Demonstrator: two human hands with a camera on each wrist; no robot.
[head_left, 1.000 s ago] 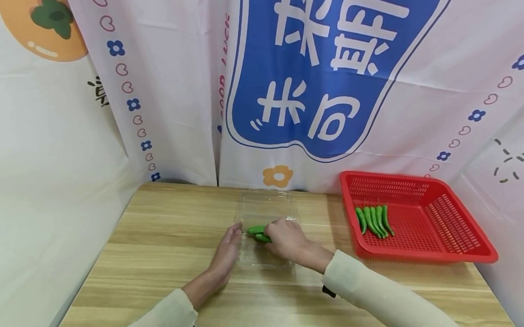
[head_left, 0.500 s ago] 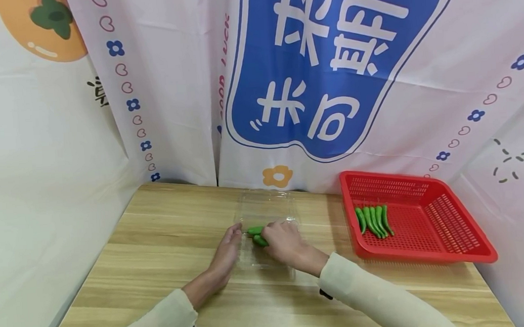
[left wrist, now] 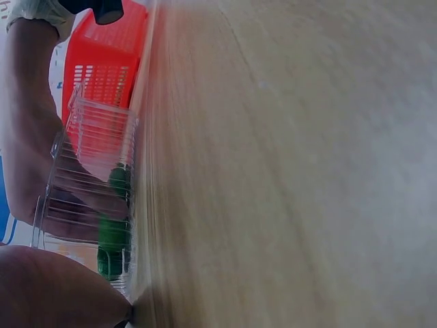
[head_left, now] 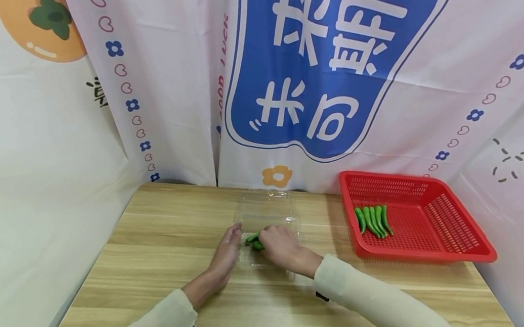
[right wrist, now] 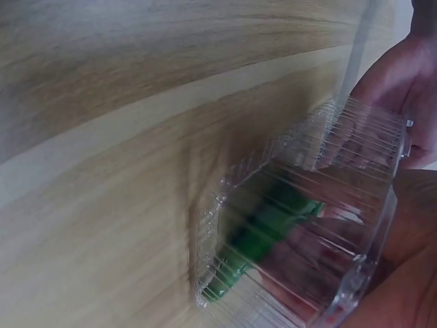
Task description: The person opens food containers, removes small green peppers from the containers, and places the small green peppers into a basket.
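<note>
A clear plastic clamshell box (head_left: 265, 209) stands on the table with its lid laid back. Inside its base are green chili peppers (head_left: 251, 239), partly covered by my right hand (head_left: 283, 245). Its curled fingers hold the peppers low in the box; the right wrist view shows the peppers (right wrist: 256, 232) through the clear wall, blurred. My left hand (head_left: 225, 254) lies along the box's left side with its fingers fairly straight. From the left wrist view, peppers (left wrist: 113, 236) show behind the ribbed wall.
A red plastic basket (head_left: 414, 254) stands at the right, with several green chili peppers (head_left: 375, 220) lined up at its left side. The wooden table (head_left: 158, 241) meets a printed cloth (head_left: 176, 113) at the back.
My right hand has moved slightly left and toward me within the box. The peppers under it have shifted and turned. My left hand stays at the box's side.
</note>
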